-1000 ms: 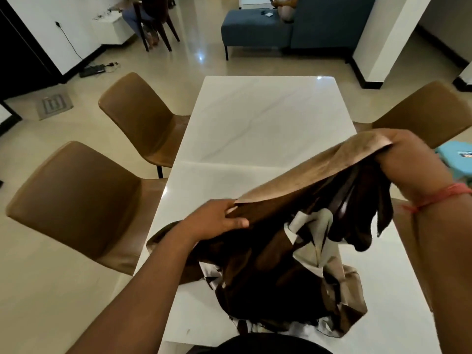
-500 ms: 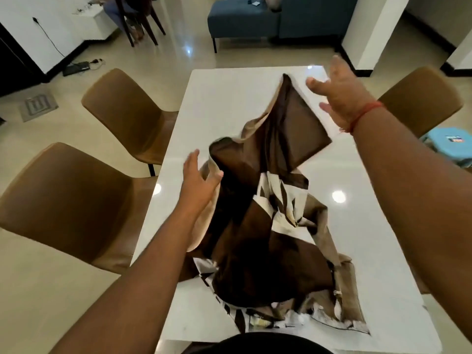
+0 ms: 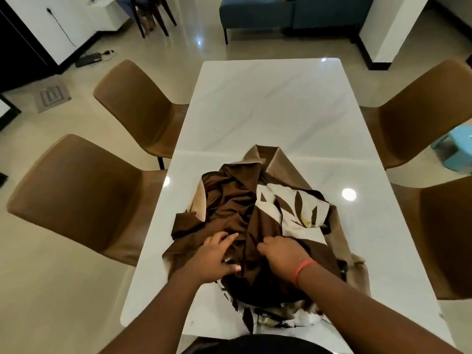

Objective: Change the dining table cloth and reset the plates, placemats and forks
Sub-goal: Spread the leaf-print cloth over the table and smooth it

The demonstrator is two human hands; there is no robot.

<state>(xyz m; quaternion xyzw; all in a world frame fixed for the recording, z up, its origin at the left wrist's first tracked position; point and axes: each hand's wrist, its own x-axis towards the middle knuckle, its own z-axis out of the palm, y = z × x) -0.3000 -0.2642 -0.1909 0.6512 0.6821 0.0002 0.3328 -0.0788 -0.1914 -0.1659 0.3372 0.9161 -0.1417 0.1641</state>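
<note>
A brown table cloth (image 3: 229, 200) with a white leaf-patterned part lies bunched in a heap on the near half of the white marble dining table (image 3: 268, 103). My left hand (image 3: 217, 256) rests on the heap's near left side with fingers spread over the fabric. Beside it, my right hand (image 3: 283, 254) has its fingers curled into the brown folds and grips them. A red band circles my right wrist. No plates, placemats or forks are in view.
Brown chairs stand along both long sides: two on the left (image 3: 138, 108) (image 3: 76, 198), two on the right (image 3: 429, 111) (image 3: 444, 236). A light blue stool (image 3: 459, 146) sits at far right. A blue sofa (image 3: 258, 11) stands beyond the table.
The cloth, held up and flung forward earlier, has dropped into a heap on the table. Both hands have come back down onto its near side.
</note>
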